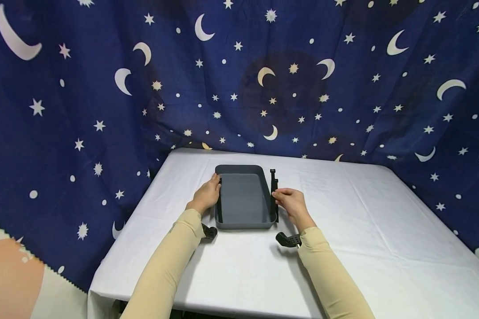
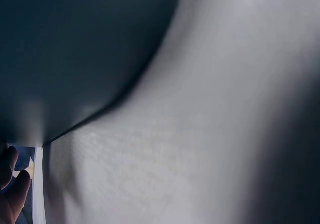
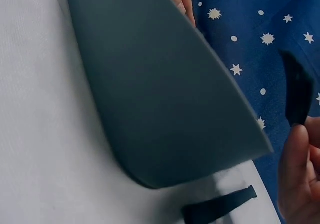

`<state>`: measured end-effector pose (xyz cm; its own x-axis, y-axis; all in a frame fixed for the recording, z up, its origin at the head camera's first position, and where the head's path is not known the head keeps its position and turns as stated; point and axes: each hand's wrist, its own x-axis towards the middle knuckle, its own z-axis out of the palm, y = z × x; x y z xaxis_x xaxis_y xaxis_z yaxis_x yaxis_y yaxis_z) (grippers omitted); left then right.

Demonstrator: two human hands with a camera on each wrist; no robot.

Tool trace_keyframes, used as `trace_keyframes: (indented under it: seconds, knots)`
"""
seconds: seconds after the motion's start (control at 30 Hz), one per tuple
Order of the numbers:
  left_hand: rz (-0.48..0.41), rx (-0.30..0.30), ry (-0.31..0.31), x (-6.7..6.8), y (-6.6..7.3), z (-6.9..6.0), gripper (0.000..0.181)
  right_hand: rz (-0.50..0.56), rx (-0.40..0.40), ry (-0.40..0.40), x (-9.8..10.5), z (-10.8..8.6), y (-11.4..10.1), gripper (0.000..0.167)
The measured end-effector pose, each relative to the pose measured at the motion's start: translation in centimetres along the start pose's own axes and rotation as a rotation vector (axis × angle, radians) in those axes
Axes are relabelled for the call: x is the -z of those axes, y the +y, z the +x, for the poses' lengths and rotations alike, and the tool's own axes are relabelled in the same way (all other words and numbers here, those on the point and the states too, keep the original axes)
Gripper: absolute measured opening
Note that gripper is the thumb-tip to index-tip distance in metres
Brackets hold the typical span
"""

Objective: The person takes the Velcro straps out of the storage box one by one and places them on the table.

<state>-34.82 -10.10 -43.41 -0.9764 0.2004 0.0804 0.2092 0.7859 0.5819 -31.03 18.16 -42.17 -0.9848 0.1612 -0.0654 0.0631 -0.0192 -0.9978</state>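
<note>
A grey rectangular tray [image 1: 243,199] lies on the white cloth, its side filling much of the right wrist view. My left hand [image 1: 207,195] grips its left wall, with fingers [image 2: 16,194] showing at the lower left of the left wrist view. Along the inside of that wall runs a black strip [image 1: 220,206]. Beside the tray's right wall, my right hand [image 1: 292,203] pinches a black strap [image 3: 299,91] between thumb and fingers. Another black strap [image 3: 217,208] lies near the tray's corner. Whether the left fingers touch the strip there, I cannot tell.
The white-covered table [image 1: 383,230] extends on both sides of the tray. A dark blue curtain [image 1: 239,79] with moons and stars hangs behind it. Black wrist mounts [image 1: 288,240] hang under both wrists, near the tray's front edge.
</note>
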Motion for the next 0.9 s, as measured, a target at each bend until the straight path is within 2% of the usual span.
trace_keyframes:
  seconds: [0.23, 0.9]
  knots:
    - [0.000, 0.000, -0.002, 0.1, 0.1, -0.1, 0.052, 0.000, 0.006, 0.013, 0.7, 0.2, 0.0, 0.026]
    - [-0.005, 0.012, -0.010, 0.2, 0.1, -0.1, 0.052, -0.065, 0.000, 0.047, 2.6, 0.5, 1.2, 0.024]
